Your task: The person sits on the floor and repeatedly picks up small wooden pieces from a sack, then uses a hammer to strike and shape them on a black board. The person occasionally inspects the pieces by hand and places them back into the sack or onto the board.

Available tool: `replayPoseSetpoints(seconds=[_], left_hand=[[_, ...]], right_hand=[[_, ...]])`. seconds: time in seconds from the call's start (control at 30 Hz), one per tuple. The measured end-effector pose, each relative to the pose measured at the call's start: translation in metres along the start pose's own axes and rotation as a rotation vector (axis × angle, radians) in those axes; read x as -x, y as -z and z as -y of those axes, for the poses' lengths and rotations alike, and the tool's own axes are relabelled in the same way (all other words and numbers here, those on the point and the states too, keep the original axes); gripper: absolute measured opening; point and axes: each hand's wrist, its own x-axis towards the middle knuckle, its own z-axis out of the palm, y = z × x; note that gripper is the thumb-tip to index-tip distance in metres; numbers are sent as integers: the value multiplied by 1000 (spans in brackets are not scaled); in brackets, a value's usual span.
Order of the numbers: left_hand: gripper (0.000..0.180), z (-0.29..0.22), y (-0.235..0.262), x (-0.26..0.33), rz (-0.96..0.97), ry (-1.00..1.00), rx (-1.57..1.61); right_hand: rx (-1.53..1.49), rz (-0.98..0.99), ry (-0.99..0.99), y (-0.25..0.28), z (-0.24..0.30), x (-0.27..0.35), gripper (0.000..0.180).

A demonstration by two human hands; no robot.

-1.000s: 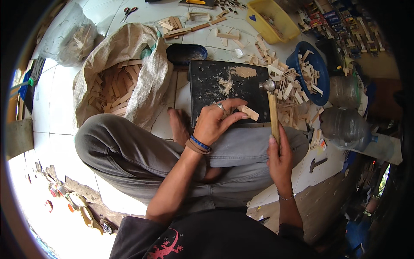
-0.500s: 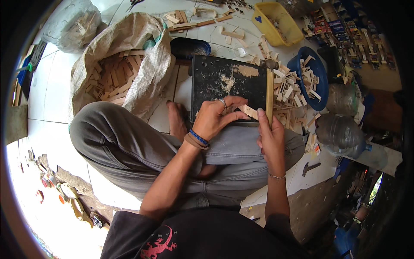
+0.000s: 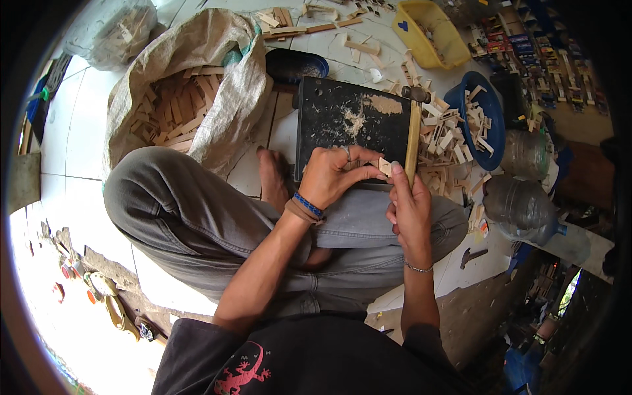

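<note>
A small pale wooden piece (image 3: 384,167) is pinched between the thumb and fingers of my left hand (image 3: 332,174), above the near edge of a black board (image 3: 329,125). Wrapped in my right hand (image 3: 409,204) is the wooden handle of a hammer (image 3: 413,131), its metal head pointing away from me over the board's right side. My right thumb and fingertip touch the right end of the wooden piece too. Pale shavings (image 3: 353,124) lie scattered on the board. Part of the piece is hidden behind my fingers.
Left stands a woven sack (image 3: 243,99) of wood strips. A blue basin (image 3: 498,125) and a heap of small wooden pieces (image 3: 447,141) are at the right, with a yellow tub (image 3: 421,39) farther back. A second hammer (image 3: 473,257) lies on the tiles near plastic bottles (image 3: 523,204).
The wooden piece has turned in my fingers and shows a shorter face now. My right hand has shifted slightly, still around the hammer. The whole view has moved a little.
</note>
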Motion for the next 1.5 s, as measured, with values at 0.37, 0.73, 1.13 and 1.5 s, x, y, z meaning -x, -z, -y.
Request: replayPoseSetpoints(seconds=[0.37, 0.73, 1.13, 1.5], left_hand=[[29, 0, 3, 0, 21, 5, -36], [20, 3, 0, 3, -24, -84, 42], [24, 3, 0, 3, -16, -124, 11], [25, 2, 1, 4, -21, -127, -4]], right_hand=[[129, -75, 146, 7, -5, 5, 32], [907, 62, 606, 89, -1, 80, 54], [923, -11, 666, 89, -10, 80, 58], [922, -181, 841, 89, -32, 71, 51]])
